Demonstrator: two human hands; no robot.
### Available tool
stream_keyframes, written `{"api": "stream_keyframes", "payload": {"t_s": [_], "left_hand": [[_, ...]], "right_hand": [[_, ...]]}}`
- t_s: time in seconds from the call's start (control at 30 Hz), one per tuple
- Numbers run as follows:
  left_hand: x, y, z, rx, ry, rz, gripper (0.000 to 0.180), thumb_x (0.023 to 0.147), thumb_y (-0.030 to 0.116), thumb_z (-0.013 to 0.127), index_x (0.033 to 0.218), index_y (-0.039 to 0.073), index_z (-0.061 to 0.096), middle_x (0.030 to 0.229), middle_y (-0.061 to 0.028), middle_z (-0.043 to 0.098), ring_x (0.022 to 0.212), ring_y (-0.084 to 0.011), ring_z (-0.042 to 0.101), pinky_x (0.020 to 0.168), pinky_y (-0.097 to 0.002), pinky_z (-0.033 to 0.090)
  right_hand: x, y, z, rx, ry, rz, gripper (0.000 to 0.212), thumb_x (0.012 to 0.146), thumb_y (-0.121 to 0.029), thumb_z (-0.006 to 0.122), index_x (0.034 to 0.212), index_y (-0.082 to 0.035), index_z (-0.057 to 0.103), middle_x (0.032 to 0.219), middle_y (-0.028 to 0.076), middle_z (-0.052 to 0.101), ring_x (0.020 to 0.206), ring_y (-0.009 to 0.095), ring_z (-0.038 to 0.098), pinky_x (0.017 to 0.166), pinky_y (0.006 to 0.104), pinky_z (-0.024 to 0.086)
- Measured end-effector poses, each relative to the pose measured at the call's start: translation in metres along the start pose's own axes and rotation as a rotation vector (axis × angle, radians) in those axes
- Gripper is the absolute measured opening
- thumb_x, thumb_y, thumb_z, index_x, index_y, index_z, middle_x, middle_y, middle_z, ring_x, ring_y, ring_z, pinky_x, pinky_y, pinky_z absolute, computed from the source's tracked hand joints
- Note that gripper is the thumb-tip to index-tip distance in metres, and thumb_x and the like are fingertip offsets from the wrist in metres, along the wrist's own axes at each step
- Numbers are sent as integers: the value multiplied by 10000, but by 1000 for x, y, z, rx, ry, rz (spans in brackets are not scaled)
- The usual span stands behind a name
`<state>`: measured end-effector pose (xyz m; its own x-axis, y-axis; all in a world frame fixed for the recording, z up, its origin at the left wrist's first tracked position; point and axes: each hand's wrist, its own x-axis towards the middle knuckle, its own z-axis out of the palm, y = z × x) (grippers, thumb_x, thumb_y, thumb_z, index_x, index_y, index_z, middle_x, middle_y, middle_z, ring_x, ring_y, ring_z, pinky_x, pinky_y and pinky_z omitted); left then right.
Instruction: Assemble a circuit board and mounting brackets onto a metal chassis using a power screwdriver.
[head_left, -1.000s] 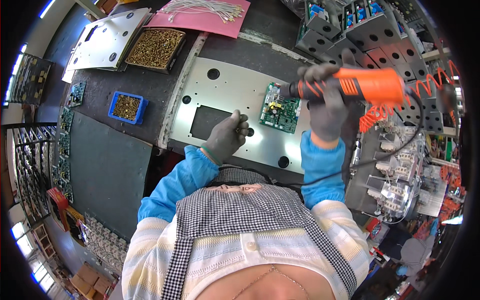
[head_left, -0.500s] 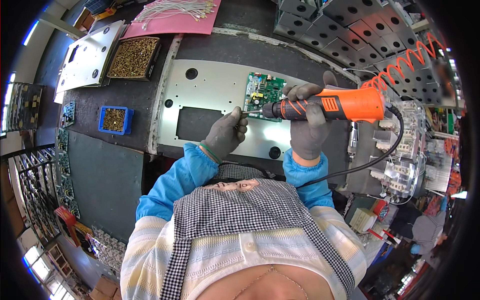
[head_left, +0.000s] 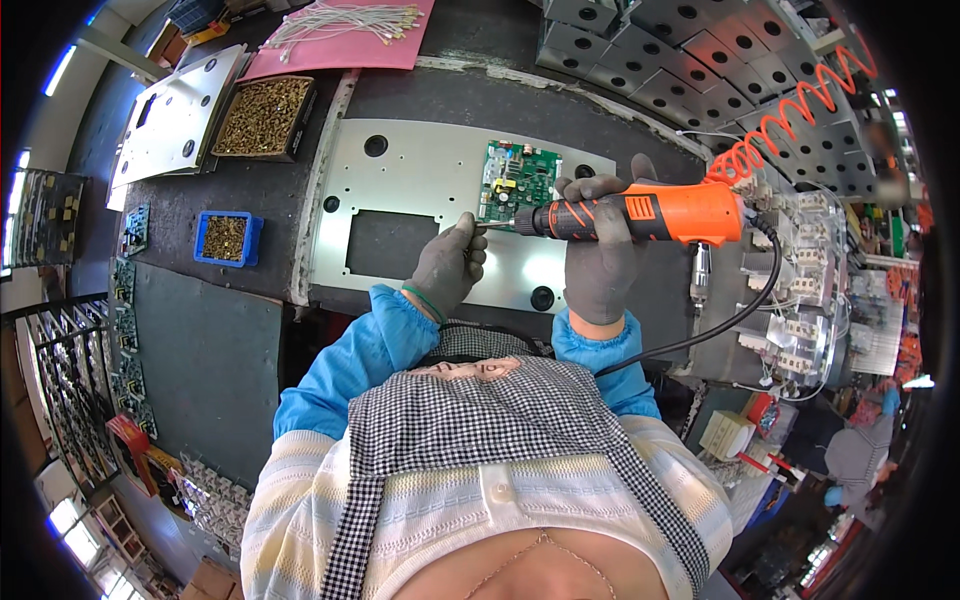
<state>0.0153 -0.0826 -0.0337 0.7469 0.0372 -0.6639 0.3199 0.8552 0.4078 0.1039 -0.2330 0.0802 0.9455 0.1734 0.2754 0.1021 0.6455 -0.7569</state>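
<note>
Green circuit board (head_left: 518, 183) lies on the metal panel (head_left: 420, 200) on the counter (head_left: 210, 330), not yet visibly fastened. Right hand (head_left: 600, 250) grips orange electric screwdriver (head_left: 640, 215); left hand (head_left: 448, 268) pinches at its bit tip, just beside the board's lower edge. Driving looks barely begun.

At upper left we see an open tray of brass screws (head_left: 263, 116) beside a spare metal panel (head_left: 175, 112); a pink sheet with white wire leads (head_left: 340, 35) at top; a small blue bin of screws (head_left: 226, 238) at left; grey perforated housings (head_left: 700, 70) at upper right.
</note>
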Motion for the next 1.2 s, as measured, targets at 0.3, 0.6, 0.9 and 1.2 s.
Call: {"api": "stream_keyframes", "payload": {"t_s": [0.3,0.6,0.9,1.2], "left_hand": [[9,-24,3,119,-120,-29,364,1076,437,540,1022,82,598,828,18,554,679,-78,476,567,-216,422],[40,-60,-37,6,-140,-44,372,1088,306,518,1260,-16,591,1040,-104,650,874,-178,617,729,-268,545],[35,-44,-33,-164,-179,-158,362,1041,36,386,1375,-90,449,1184,-137,589,959,-145,648,830,-231,597],[37,-49,-36,-234,-107,-183,424,1037,18,442,1453,-66,432,1242,-174,631,961,-209,671,809,-272,596]], "right_hand": [[-14,-31,-15,-93,177,2,656,904,-114,617,1497,-36,348,999,112,640,933,241,636,1004,551,507],[-11,-37,-59,-248,291,-93,656,914,-102,620,1496,-19,329,999,121,640,948,233,644,1018,532,508],[-11,-20,-86,-382,271,-107,628,850,-78,740,1366,32,399,934,84,701,939,205,682,1000,407,504],[-12,-29,-59,-439,133,-49,444,799,-42,782,1196,-5,587,905,39,688,778,125,662,806,314,561]]}}
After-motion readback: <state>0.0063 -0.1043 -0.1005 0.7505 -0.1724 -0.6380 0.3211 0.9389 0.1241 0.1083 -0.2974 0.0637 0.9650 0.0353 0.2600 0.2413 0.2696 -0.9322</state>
